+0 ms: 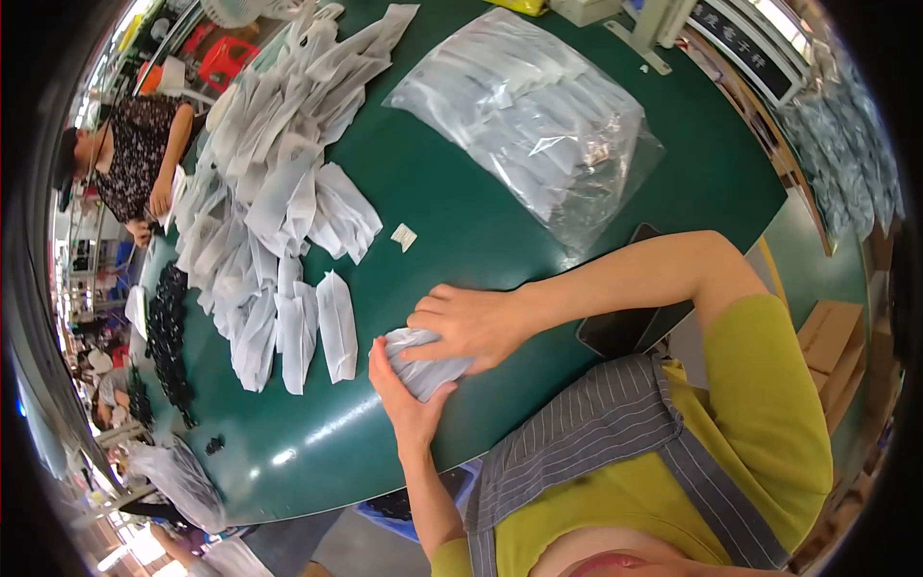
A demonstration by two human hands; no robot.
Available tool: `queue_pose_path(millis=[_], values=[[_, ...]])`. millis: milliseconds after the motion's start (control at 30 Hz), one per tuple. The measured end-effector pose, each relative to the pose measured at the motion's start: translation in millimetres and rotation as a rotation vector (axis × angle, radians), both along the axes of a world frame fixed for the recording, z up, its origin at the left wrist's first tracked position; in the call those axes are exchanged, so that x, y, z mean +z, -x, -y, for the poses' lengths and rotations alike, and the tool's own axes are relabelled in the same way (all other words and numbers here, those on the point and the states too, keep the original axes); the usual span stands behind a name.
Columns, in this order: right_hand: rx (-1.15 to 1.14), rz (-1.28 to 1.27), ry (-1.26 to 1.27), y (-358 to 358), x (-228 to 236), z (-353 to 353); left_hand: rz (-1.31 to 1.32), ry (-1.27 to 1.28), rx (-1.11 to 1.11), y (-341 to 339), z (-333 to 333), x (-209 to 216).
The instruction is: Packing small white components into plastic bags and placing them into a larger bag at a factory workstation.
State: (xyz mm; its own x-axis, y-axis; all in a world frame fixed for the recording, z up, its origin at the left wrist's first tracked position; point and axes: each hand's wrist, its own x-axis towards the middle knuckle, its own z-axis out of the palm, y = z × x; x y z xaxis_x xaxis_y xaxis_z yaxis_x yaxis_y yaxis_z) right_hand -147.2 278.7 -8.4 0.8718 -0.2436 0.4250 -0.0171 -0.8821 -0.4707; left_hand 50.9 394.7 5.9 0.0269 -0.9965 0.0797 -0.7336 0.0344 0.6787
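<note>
Near the front edge of the green table, I hold a small bundle of thin white sleeve-like packets between both hands. My left hand is closed round its left and near side, with the thumb at the near end. My right hand lies over the top and far side with its fingers curled on it. What is inside the packets is hidden. Just left of the hands lies a single white packet, and beyond it spreads a large heap of similar packets.
A clear plastic bag full of white packets lies at the far side. A dark phone-like slab lies under my right forearm. Black parts are piled at the left edge, near a seated person. A paper scrap lies mid-table.
</note>
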Motion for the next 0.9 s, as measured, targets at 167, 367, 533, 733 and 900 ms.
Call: queue_pose_path(millis=[167,367,533,733,900], values=[[-0.144,-0.044,-0.04,50,20,-27,-0.263,0.044,-0.009,3,6,0],[-0.972,-0.064,-0.176,199,89,-71,0.042,0.361,-0.33,136,83,52],[-1.562,-0.04,-0.233,247,75,-86,0.407,0.6,-0.438,241,150,41],[-1.292,-0.027,-0.166,203,49,-58,0.276,0.666,-0.637,250,183,63],[-1.358,-0.11,0.278,168,28,41,0.181,0.741,-0.673,249,176,70]])
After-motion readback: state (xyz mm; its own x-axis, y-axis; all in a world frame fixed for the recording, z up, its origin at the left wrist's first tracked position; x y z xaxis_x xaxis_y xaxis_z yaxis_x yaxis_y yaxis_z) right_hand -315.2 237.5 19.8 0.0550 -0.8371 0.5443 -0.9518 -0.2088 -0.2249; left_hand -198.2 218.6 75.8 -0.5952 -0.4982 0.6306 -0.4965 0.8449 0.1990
